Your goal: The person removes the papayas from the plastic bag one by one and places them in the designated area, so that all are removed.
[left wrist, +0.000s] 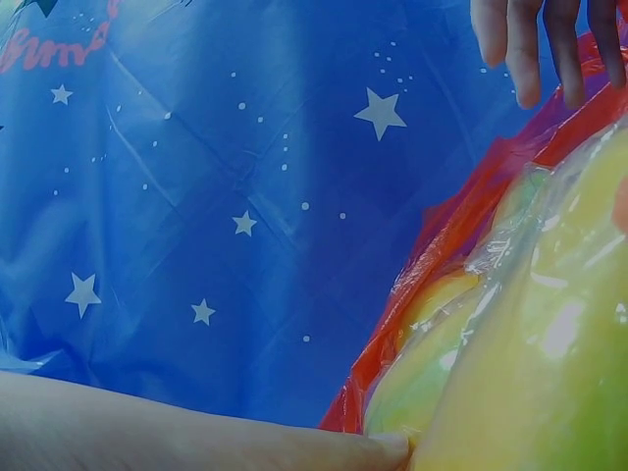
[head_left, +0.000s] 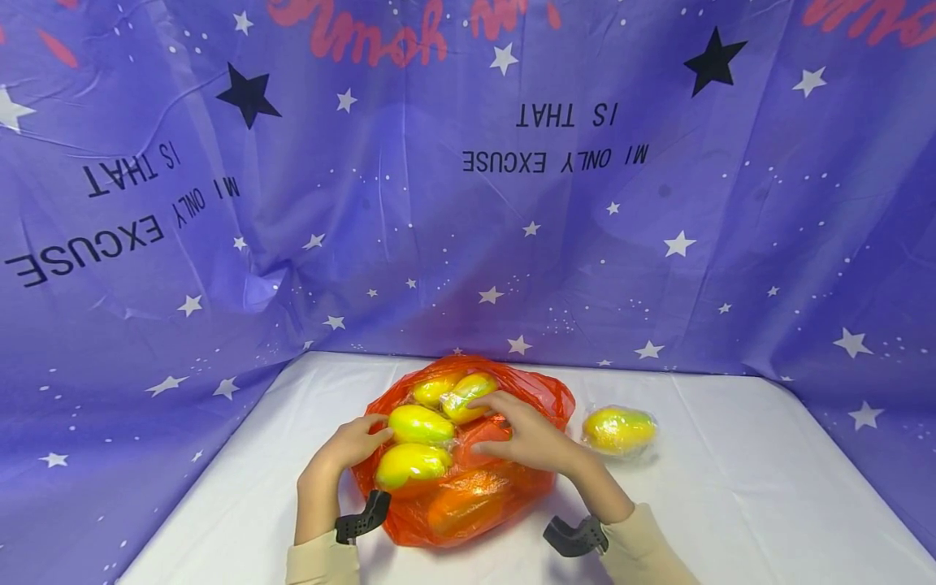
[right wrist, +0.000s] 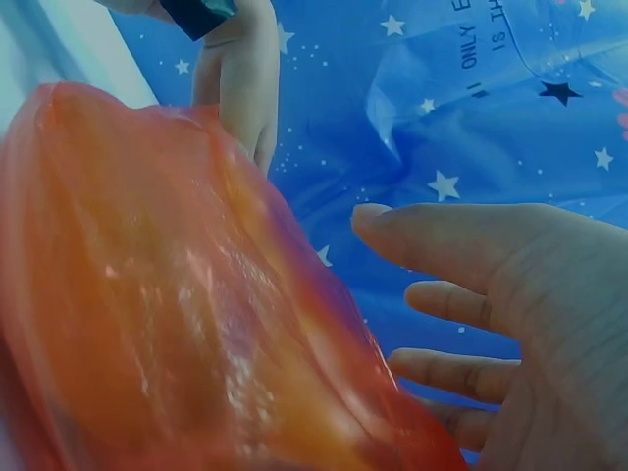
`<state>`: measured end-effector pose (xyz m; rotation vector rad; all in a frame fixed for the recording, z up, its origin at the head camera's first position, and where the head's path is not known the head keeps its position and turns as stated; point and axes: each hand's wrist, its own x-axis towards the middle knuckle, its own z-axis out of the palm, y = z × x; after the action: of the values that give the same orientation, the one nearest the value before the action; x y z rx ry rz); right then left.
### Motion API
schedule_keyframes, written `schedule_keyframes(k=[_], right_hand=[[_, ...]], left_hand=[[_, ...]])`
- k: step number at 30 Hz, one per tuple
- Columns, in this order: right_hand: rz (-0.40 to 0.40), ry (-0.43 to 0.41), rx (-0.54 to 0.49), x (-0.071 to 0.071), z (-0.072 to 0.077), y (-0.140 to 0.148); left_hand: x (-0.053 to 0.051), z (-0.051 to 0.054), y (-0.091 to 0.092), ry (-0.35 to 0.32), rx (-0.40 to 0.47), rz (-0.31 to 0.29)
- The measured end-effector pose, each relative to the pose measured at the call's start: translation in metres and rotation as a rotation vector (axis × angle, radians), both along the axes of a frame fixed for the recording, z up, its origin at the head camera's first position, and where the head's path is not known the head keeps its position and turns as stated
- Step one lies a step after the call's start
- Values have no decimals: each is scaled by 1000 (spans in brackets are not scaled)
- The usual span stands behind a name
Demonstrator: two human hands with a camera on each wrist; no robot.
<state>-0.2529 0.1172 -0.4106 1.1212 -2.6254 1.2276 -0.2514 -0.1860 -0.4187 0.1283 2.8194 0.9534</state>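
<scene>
A red plastic bag (head_left: pixel 537 390) lies with its mouth opened wide, several yellow-green mangoes showing inside, each in clear wrap. Along its left side my left hand (head_left: pixel 351 443) rests, the thumb against a mango (head_left: pixel 422 424) in the left wrist view; its other fingertips are partly hidden by the bag. My right hand (head_left: pixel 530 435) hovers over the bag's right half, fingers spread, near the upper mango (head_left: pixel 470 396). In the right wrist view that right hand (right wrist: pixel 520 324) has nothing between thumb and fingers. Another wrapped mango (head_left: pixel 620 431) lies outside, right of the bag.
A white cloth (head_left: pixel 731 504) covers the table. Behind it and at the sides hangs a purple-blue curtain (head_left: pixel 585 284) printed with stars and lettering. Black bands with mounts (head_left: pixel 578 536) sit on both wrists.
</scene>
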Motion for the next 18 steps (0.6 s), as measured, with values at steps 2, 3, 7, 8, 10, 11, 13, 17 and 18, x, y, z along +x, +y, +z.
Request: schedule_keyframes(k=[2, 3, 7, 8, 10, 11, 13, 17, 18], right_hand=[[5, -11, -6, 0, 0, -3], [7, -17, -7, 1, -1, -4], [22, -44, -1, 0, -4, -8], [27, -51, -1, 0, -6, -10], [26, -61, -1, -1, -8, -13], [21, -67, 3, -1, -8, -14], [19, -84, 2, 0, -8, -17], [14, -90, 35, 1, -7, -25], [18, -88, 39, 2, -7, -27]], left_hand=[[0, 0, 0, 1, 0, -2], [0, 0, 0, 1, 0, -2], [-1, -1, 0, -5, 3, 2], [0, -1, 0, -6, 3, 4], [-1, -1, 0, -5, 2, 3], [-1, -1, 0, -5, 2, 3], [0, -1, 0, -5, 2, 3], [0, 0, 0, -3, 0, 3], [0, 0, 0, -2, 0, 3]])
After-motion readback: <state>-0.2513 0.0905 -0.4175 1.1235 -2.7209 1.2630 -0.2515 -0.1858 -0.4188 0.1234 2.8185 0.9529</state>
